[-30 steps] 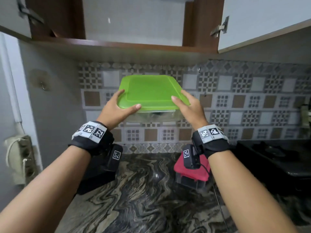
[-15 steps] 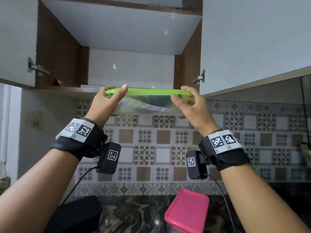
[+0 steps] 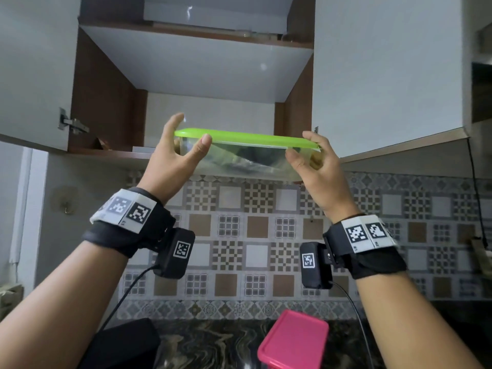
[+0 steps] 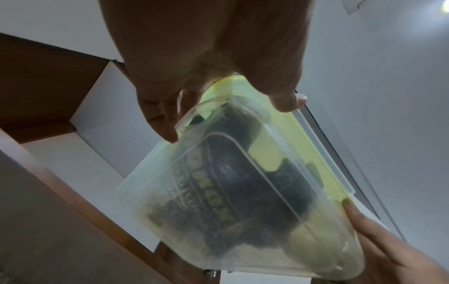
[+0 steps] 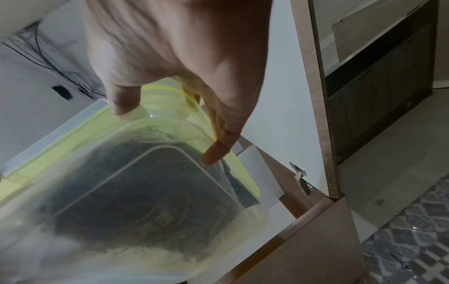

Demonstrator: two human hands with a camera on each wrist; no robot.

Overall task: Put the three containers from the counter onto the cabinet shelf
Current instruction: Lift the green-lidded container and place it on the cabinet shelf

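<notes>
A clear container with a green lid [image 3: 247, 153] [image 4: 243, 192] [image 5: 136, 192] hangs in the air in front of the open cabinet, level with its lower shelf [image 3: 117, 153]. Dark contents show through its walls. My left hand [image 3: 181, 153] [image 4: 218, 107] grips its left end, thumb on the near side and fingers round the far side. My right hand [image 3: 311, 158] [image 5: 170, 124] grips the right end the same way. A container with a pink lid [image 3: 292, 339] stands on the marbled counter [image 3: 213, 342] below. A black container [image 3: 122, 344] sits at the counter's left.
The cabinet's doors [image 3: 34, 67] stand open on both sides, hinges [image 3: 70, 123] showing. An upper shelf [image 3: 197, 41] spans the cabinet above. A patterned tile backsplash [image 3: 255, 230] runs behind the counter. A black cable [image 3: 476, 193] hangs at the right.
Both hands have lifted the green-lidded container from chest height up to the level of the cabinet's lower shelf. The view has tilted upward, and the counter has dropped to the bottom edge.
</notes>
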